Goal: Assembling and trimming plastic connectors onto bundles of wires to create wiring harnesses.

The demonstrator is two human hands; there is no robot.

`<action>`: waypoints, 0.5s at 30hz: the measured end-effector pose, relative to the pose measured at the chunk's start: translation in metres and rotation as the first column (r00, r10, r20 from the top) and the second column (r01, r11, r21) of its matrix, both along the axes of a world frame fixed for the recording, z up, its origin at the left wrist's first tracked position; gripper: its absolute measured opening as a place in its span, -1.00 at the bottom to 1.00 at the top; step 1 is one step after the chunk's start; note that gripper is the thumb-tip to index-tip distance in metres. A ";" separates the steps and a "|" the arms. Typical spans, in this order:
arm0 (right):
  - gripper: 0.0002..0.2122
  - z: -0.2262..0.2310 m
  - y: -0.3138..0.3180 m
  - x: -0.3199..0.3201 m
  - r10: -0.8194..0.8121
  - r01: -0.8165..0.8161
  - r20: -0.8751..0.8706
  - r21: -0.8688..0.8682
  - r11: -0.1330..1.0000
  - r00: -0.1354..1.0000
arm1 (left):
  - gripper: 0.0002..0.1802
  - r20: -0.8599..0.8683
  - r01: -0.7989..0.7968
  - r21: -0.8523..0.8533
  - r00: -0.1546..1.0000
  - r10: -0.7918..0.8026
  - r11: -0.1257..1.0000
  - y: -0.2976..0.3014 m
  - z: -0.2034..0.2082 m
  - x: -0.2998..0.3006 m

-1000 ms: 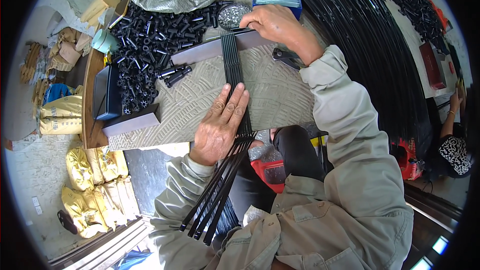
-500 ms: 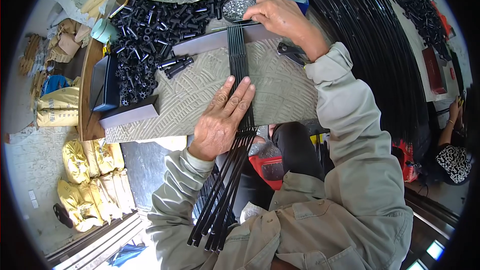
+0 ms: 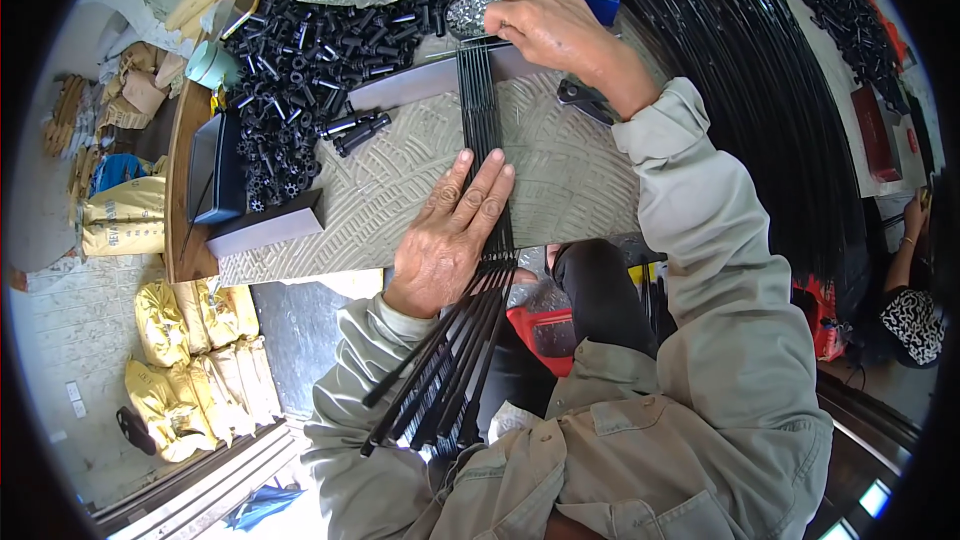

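Long thin rods (image 3: pixel 480 100) are black; the flat surface (image 3: pixel 400 175), grey-beige with hatched lines; the rectangular box (image 3: pixel 604 10), blue; the cloth shirt (image 3: pixel 705 220), khaki.

wearer's in a khaki-ish long-slv shirt (image 3: pixel 720 420), p wrinkly tbh. there's a stitched pocket flap (image 3: pixel 628 415) on it, w/ a small round button (image 3: pixel 548 437) to the left of the flap. right sleeve (image 3: pixel 710 205) is up & right of the flap, cuff folded back. left sleeve (image 3: pixel 365 370) is left of the flap, lots of creases. blk pants (image 3: pixel 605 290) show above the flap. left hand (image 3: pixel 440 250) & right hand (image 3: pixel 555 30) = bare, also above the flap.
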State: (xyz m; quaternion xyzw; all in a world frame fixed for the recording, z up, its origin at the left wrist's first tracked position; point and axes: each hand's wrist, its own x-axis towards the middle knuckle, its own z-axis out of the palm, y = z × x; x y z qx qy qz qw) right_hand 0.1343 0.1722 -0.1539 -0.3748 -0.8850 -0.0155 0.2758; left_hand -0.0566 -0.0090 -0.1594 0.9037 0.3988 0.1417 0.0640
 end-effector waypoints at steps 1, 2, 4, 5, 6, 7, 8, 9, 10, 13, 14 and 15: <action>-0.96 0.001 -0.001 -0.002 0.010 -0.010 -0.007 0.012 1.000 1.000 | -0.03 -0.008 -0.002 -0.001 1.000 0.002 1.000 0.000 0.000 -0.001; -0.96 0.001 -0.001 -0.001 0.005 -0.005 -0.008 0.010 1.000 1.000 | -0.03 -0.009 0.003 -0.002 1.000 -0.003 1.000 0.000 0.000 0.000; -0.96 0.000 0.000 -0.001 0.011 -0.012 -0.032 -0.038 0.999 0.999 | -0.02 -0.024 0.006 0.010 1.000 -0.006 1.000 0.002 0.001 0.001; -0.96 0.000 0.000 0.000 0.013 -0.016 -0.046 -0.061 0.998 0.999 | -0.01 -0.034 0.009 0.016 0.999 -0.008 1.000 0.002 0.001 0.003; -0.96 0.001 0.001 -0.002 0.006 -0.009 -0.052 -0.062 0.998 0.999 | -0.01 -0.039 0.015 0.015 0.999 -0.015 1.000 0.002 0.002 0.004; -0.96 0.000 0.002 -0.003 0.017 -0.019 -0.056 -0.046 0.999 0.998 | -0.04 -0.042 0.002 0.024 0.999 -0.001 1.000 0.002 0.001 0.005; -0.96 0.000 0.001 -0.004 0.027 -0.029 -0.060 -0.029 0.999 0.998 | -0.07 -0.044 -0.012 0.033 0.999 0.013 0.999 0.002 0.001 0.006; -0.96 -0.001 0.001 -0.004 0.038 -0.038 -0.063 -0.012 0.999 0.997 | -0.10 -0.046 -0.025 0.042 0.999 0.027 0.999 0.002 0.000 0.007; -0.96 -0.003 0.001 -0.001 0.023 -0.024 -0.068 -0.016 1.000 0.997 | -0.10 -0.052 -0.010 0.039 0.999 0.012 0.999 0.002 -0.001 0.009; -0.95 -0.003 0.003 0.002 0.036 -0.037 -0.176 0.000 0.999 0.984 | -0.13 -0.029 -0.014 0.050 0.999 0.015 0.999 0.002 -0.002 0.010; -0.95 -0.004 0.005 0.006 0.035 -0.035 -0.180 0.002 0.999 0.983 | -0.13 -0.034 -0.012 0.053 0.999 0.014 0.999 0.002 0.000 0.011; -0.95 -0.006 0.009 0.014 0.004 -0.007 -0.082 -0.040 0.999 0.997 | -0.13 -0.029 -0.007 0.050 1.000 0.009 0.999 0.002 0.001 0.011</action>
